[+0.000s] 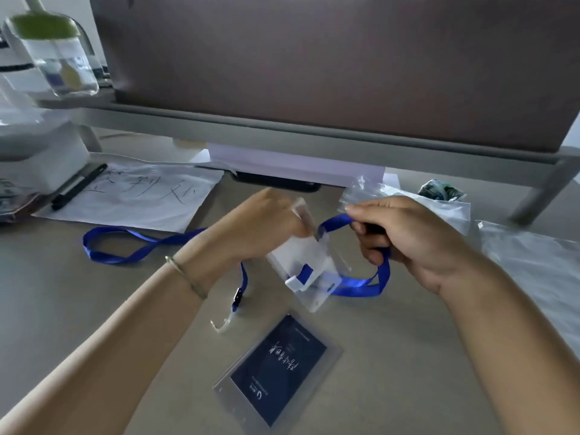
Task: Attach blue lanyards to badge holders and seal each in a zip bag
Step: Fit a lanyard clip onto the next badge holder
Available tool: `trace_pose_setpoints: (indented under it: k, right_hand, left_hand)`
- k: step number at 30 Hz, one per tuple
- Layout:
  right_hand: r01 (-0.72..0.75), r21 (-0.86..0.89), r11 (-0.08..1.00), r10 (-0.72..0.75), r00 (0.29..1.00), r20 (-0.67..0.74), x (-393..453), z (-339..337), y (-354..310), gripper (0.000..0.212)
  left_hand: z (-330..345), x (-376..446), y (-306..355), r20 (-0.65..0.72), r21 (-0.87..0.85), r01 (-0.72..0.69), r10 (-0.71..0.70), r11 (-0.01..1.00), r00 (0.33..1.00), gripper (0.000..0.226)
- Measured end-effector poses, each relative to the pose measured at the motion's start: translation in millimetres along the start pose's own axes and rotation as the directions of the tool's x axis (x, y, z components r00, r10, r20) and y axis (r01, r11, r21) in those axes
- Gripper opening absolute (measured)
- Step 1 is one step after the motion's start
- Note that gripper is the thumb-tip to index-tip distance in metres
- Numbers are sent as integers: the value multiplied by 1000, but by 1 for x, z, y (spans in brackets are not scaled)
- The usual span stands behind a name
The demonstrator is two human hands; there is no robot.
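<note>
My left hand [260,224] pinches the clear strap clip at the top of a badge holder [306,271], which hangs tilted above the table, white side up. My right hand [405,237] grips a blue lanyard [361,282] whose loop runs under and behind that holder. A second blue lanyard [131,246] lies on the table to the left, its clip end [235,301] near my left wrist. A second badge holder [277,370] with a dark blue card lies flat in front of me. Clear zip bags [408,202] lie behind my right hand.
A handwritten paper sheet [141,196] with a black pen [78,186] lies at the left. A white box [40,155] and a clear bottle [59,61] stand at far left. A grey shelf rail [314,133] crosses the back. More clear plastic [533,271] lies at right.
</note>
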State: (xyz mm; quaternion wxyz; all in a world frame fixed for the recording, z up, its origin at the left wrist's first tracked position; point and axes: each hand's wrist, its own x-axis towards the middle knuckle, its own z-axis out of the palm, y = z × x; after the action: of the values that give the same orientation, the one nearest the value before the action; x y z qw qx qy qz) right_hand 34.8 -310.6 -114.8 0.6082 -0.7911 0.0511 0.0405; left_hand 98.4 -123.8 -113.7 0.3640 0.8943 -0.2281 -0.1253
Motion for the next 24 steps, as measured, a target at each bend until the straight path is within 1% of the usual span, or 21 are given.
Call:
trace_pose_setpoints:
  k: [2,4,5,7,8,9,10,11,13,14,16,18,20,22,24]
  right_hand:
    - [45,42,998,-45,999,-13,-5,6,-9,35]
    - [76,65,995,-76,997,2,-8,16,-13,34]
    - [85,64,994,-86,996,18,-8,21,-13,34]
    - [86,60,995,-89,995,49,-9,29,-12,35]
    - [83,59,995,-87,994,65,-9,33,-11,35]
    - [81,55,995,-85,993,80,-9,37,-10,36]
    - [76,50,996,-80,993,92,-9,40,-10,37]
    - [71,47,996,-75,992,96,-10,43,-10,37]
    - [57,49,997,-61,994,95,-9,46,-10,37]
    - [43,52,998,-48,995,93,-9,46,-9,36]
    - [25,45,999,-29,995,97,-7,46,-7,36]
    - [19,48,999,-25,993,119,-5,45,-4,37]
    - [10,67,998,-20,987,161,-2,42,0,39]
    - [-2,79,997,-16,974,226,0,37,4,40]
    - [-16,97,995,-13,955,295,2,30,8,41]
  left_hand:
    - [3,0,1,-186,-1,-30,30,1000,982,18]
    - [6,0,4,-338,-1,-62,59,998,939,24]
    - [6,0,4,-388,-39,-81,59,996,920,32]
    - [5,1,0,-462,-178,-112,18,978,887,55]
    - [5,3,-2,-492,-246,-123,-14,962,871,60]
    - [4,5,-6,-506,-313,-128,-52,941,861,57]
    - [3,6,-8,-512,-374,-132,-85,918,855,47]
    - [2,8,-10,-497,-449,-132,-124,884,859,34]
    - [1,11,-13,-415,-641,-127,-202,757,887,15]
    - [0,12,-14,-364,-730,-114,-242,674,899,12]
    - [-3,15,-16,-273,-851,-80,-306,519,912,12]
    - [-7,18,-15,-202,-921,-60,-338,386,919,13]
    - [-10,19,-14,-154,-956,-48,-354,289,922,11]
    - [-14,18,-13,-126,-972,-41,-369,231,921,11]
    - [-17,18,-13,-80,-981,-13,-335,195,939,10]
